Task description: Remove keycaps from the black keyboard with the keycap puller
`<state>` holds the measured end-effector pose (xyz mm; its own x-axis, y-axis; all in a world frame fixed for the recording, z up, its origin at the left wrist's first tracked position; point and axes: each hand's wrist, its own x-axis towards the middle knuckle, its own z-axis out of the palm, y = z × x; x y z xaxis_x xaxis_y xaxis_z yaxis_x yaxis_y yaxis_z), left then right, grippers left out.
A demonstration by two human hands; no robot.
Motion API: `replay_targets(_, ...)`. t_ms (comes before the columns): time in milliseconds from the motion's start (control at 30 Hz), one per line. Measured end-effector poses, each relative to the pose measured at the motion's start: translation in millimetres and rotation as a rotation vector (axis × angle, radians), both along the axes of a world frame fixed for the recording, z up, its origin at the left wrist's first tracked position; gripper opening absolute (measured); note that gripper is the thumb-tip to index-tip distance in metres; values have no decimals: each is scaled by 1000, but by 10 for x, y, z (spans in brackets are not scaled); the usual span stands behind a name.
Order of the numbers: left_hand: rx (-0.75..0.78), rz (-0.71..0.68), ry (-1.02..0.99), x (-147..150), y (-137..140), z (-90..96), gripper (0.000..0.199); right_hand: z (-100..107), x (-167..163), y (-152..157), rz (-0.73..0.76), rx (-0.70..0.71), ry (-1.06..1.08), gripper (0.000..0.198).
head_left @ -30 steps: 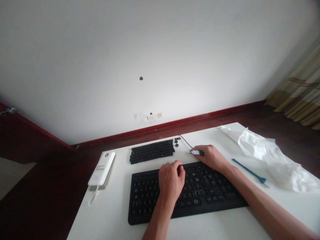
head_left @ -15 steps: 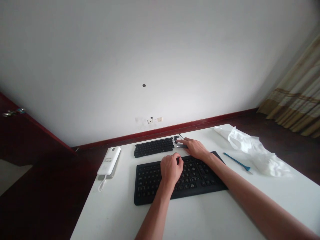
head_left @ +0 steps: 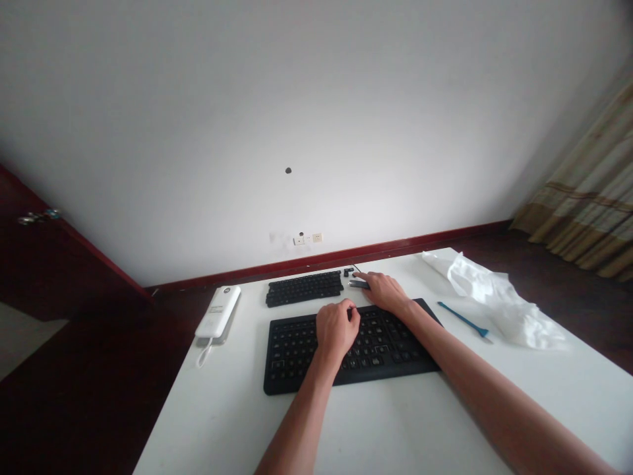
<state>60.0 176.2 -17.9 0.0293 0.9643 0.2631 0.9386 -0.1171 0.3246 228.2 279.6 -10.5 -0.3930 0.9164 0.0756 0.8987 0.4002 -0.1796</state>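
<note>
A black keyboard base (head_left: pixel 359 379) with most of its keycaps off lies before me. Over its upper middle, my left hand (head_left: pixel 337 326) is closed in a pinch; a small dark bit shows at the fingertips, too small to name. Beyond the keyboard's back edge, my right hand (head_left: pixel 386 291) has its index finger stretched to a few loose black keycaps (head_left: pixel 348 272). Under that hand a dark tool with a silvery end (head_left: pixel 359 285) sticks out, gripped by the other fingers. Left of it, removed keycaps (head_left: pixel 304 289) are laid out in rows.
A white power bank (head_left: pixel 218 313) with a short cable rests on a grey flat object at the table's left. To the right lie a blue scraper-like tool (head_left: pixel 465 320) and a crumpled white plastic bag (head_left: pixel 494 297). A wall stands behind the white table (head_left: pixel 237 422).
My right index finger has shifted slightly back and right among the loose keycaps. My left hand keeps its pinch over the keyboard. The view has tilted a little.
</note>
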Motion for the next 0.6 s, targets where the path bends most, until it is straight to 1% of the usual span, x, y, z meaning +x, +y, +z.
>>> replay_targets(100, 7, 6, 4, -1, 4, -15, 18, 6, -10, -3, -25, -1, 19, 63)
replay_targets(167, 9, 4, 7, -3, 7, -26, 19, 9, -10, -6, -54, 14, 45, 56)
replay_targets(233, 11, 0, 4, -6, 12, -35, 19, 8, -5, -6, -88, 17, 58, 44)
replay_targets(300, 10, -3, -3, -8, 16, -40, 20, 1, 2, -2, -101, 8, 60, 38)
replay_targets(367, 2, -4, -9, -8, 19, -40, 20, -12, 7, 7, -86, 6, 64, 40)
replay_targets(467, -4, -10, -16, -6, 21, -38, 20, -33, 13, 24, -60, 5, 65, 49)
replay_targets(600, 14, -7, -10, -5, 17, -43, 20, -47, 17, 38, -40, -2, 53, 55)
